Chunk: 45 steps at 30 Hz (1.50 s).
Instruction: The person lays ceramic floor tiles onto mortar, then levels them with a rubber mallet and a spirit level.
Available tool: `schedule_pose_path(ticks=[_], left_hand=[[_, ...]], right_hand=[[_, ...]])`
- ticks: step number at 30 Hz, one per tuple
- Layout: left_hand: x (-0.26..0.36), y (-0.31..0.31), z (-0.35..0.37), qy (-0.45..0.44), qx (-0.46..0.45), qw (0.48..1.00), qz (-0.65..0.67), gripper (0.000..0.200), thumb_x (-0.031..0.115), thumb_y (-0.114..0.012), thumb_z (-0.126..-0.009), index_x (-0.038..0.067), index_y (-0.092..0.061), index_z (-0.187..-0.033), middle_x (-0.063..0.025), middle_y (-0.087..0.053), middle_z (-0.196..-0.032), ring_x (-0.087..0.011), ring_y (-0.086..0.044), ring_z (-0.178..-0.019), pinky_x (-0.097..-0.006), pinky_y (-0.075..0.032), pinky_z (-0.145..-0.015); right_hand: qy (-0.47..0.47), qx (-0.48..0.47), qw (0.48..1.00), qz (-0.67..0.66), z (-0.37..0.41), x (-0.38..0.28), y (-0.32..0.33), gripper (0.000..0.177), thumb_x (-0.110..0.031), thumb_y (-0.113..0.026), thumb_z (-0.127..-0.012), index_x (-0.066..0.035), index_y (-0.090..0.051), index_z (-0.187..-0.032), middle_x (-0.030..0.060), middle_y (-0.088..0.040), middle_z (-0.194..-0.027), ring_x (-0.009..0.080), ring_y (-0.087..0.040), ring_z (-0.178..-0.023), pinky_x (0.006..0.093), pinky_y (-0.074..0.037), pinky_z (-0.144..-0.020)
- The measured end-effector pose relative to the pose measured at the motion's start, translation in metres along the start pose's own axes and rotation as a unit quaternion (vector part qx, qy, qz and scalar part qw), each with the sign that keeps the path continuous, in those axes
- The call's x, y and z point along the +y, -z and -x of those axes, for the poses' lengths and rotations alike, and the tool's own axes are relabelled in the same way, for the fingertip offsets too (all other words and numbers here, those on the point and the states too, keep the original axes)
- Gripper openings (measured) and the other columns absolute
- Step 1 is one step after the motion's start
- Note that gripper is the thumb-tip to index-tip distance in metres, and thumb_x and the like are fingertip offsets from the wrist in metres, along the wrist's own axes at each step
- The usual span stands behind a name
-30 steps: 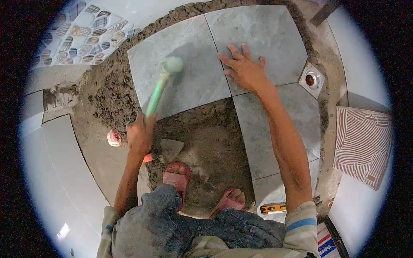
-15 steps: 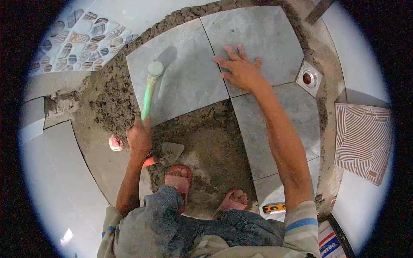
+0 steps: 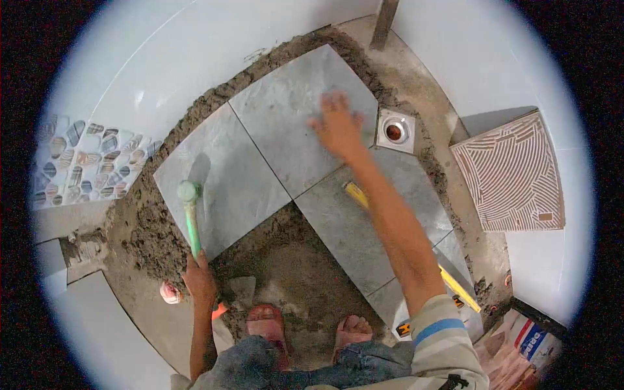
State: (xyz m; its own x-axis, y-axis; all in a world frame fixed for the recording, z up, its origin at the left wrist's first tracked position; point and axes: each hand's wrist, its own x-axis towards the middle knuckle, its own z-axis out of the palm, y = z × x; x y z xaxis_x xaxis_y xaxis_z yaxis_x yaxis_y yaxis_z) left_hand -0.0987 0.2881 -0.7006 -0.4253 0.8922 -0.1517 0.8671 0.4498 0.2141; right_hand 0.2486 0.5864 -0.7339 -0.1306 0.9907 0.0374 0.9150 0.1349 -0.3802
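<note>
My left hand [image 3: 199,281] is wrapped round the green handle of a mallet [image 3: 192,221]. Its pale round head casts a shadow on the left grey tile [image 3: 227,185]. Fingers spread, my right hand [image 3: 339,127] rests over the neighbouring grey tile [image 3: 273,123], left of a square floor drain [image 3: 406,144]. A yellow bar [image 3: 460,290] shows on both sides of my right forearm, which hides its middle. An orange-and-black spirit level [image 3: 403,329] pokes out by my right sleeve. Below the mallet, a trowel [image 3: 242,290] lies on the mortar.
Wet mortar [image 3: 286,244] fills the space between the tiles and my sandalled feet. A tile with combed adhesive on its back [image 3: 513,175] leans against the right wall. A printed bag [image 3: 533,341] stands at lower right. Pebble-patterned tile [image 3: 88,159] covers part of the left wall.
My view has shifted. My right hand has moved right across its tile, away from the joint. The mallet head has moved towards the left tile's outer edge. The yellow bar now shows.
</note>
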Motion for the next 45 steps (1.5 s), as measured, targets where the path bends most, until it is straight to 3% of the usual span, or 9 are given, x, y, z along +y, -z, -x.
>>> schedule_pose_path(ticks=[4, 8, 10, 12, 14, 20, 26, 36, 45], left_hand=[[0.009, 0.008, 0.001, 0.055, 0.036, 0.995, 0.073, 0.051, 0.038, -0.044, -0.096, -0.009, -0.055, -0.109, -0.0283, -0.062, -0.077, -0.0435, -0.062, -0.072, -0.0499, -0.045, -0.065], [0.004, 0.008, 0.002, 0.045, -0.038, 0.997, 0.051, 0.048, 0.039, -0.044, -0.095, -0.007, -0.056, -0.106, -0.0289, -0.061, -0.078, -0.0404, -0.062, -0.072, -0.0469, -0.045, -0.061], [-0.014, -0.007, -0.002, 0.021, -0.018, 0.998, 0.049, 0.047, 0.039, -0.045, -0.095, -0.005, -0.056, -0.106, -0.0289, -0.060, -0.078, -0.0399, -0.061, -0.072, -0.0458, -0.045, -0.060], [-0.038, -0.017, 0.001, -0.198, 0.091, 0.974, -0.066, 0.044, 0.039, -0.045, -0.095, -0.003, -0.056, -0.106, -0.0295, -0.060, -0.078, -0.0416, -0.061, -0.074, -0.0473, -0.045, -0.062], [0.005, 0.008, -0.003, 0.117, -0.025, 0.992, 0.035, 0.043, 0.038, -0.046, -0.095, -0.002, -0.057, -0.105, -0.0295, -0.060, -0.079, -0.0442, -0.060, -0.075, -0.0495, -0.045, -0.066], [0.000, -0.001, 0.004, -0.008, 0.045, 0.998, 0.052, 0.048, 0.043, -0.047, -0.094, -0.003, -0.057, -0.100, -0.0280, -0.059, -0.077, -0.0447, -0.059, -0.074, -0.0486, -0.045, -0.066], [0.016, 0.031, 0.014, 0.143, -0.008, 0.982, 0.121, 0.051, 0.044, -0.053, -0.092, -0.006, -0.058, -0.090, -0.0235, -0.056, -0.066, -0.0370, -0.056, -0.060, -0.0443, -0.046, -0.061], [0.021, 0.069, 0.002, 0.167, -0.013, 0.932, 0.320, 0.058, 0.053, -0.048, -0.092, -0.003, -0.058, -0.079, -0.0042, -0.050, -0.056, -0.0140, -0.051, -0.045, -0.0318, -0.041, -0.045], [-0.010, 0.029, 0.011, 0.080, -0.004, 0.996, 0.046, 0.057, 0.049, -0.039, -0.095, -0.003, -0.058, -0.085, -0.0293, -0.059, -0.070, -0.0503, -0.058, -0.071, -0.0541, -0.044, -0.063]], right_hand=[[0.069, 0.248, 0.965, -0.041, -0.026, 0.088, 0.027, 0.034, -0.025, -0.057, -0.089, -0.002, -0.062, -0.113, 0.0157, -0.065, -0.105, 0.0292, -0.062, -0.096, 0.0383, -0.046, -0.086], [-0.158, 0.133, 0.955, -0.213, 0.001, 0.141, 0.105, 0.035, -0.032, -0.059, -0.090, 0.000, -0.064, -0.102, 0.0110, -0.067, -0.080, 0.0228, -0.061, -0.063, 0.0351, -0.049, -0.064], [-0.094, 0.171, 0.976, -0.098, 0.024, 0.150, 0.109, 0.039, -0.036, -0.060, -0.090, 0.001, -0.063, -0.102, 0.0109, -0.066, -0.080, 0.0219, -0.061, -0.069, 0.0360, -0.049, -0.067], [-0.010, 0.130, 0.989, -0.070, 0.062, 0.151, 0.109, 0.037, -0.035, -0.060, -0.090, 0.001, -0.062, -0.101, 0.0153, -0.065, -0.086, 0.0285, -0.062, -0.077, 0.0383, -0.048, -0.071], [-0.028, -0.105, 0.988, -0.113, 0.096, 0.118, 0.133, 0.042, -0.037, -0.061, -0.088, 0.001, -0.061, -0.108, 0.0212, -0.062, -0.108, 0.0353, -0.059, -0.101, 0.0403, -0.045, -0.091], [0.062, -0.074, 0.995, 0.000, 0.151, 0.089, 0.122, 0.053, -0.034, -0.063, -0.086, -0.005, -0.049, -0.128, 0.0201, -0.050, -0.131, 0.0360, -0.047, -0.123, 0.0443, -0.037, -0.101], [0.283, -0.125, 0.950, 0.035, 0.133, -0.032, 0.063, 0.057, -0.031, -0.058, -0.089, -0.009, -0.038, -0.139, 0.0091, -0.030, -0.149, 0.0290, -0.022, -0.141, 0.0565, -0.024, -0.107], [0.262, -0.104, 0.959, -0.014, 0.060, -0.129, -0.048, 0.074, -0.049, -0.051, -0.089, -0.006, -0.028, -0.145, 0.0165, -0.017, -0.154, 0.0323, -0.009, -0.143, 0.0653, -0.016, -0.106], [0.240, -0.141, 0.959, 0.049, 0.062, -0.146, -0.054, 0.086, -0.061, -0.049, -0.085, -0.003, -0.025, -0.145, 0.0285, -0.015, -0.150, 0.0399, -0.011, -0.142, 0.0631, -0.016, -0.106]])
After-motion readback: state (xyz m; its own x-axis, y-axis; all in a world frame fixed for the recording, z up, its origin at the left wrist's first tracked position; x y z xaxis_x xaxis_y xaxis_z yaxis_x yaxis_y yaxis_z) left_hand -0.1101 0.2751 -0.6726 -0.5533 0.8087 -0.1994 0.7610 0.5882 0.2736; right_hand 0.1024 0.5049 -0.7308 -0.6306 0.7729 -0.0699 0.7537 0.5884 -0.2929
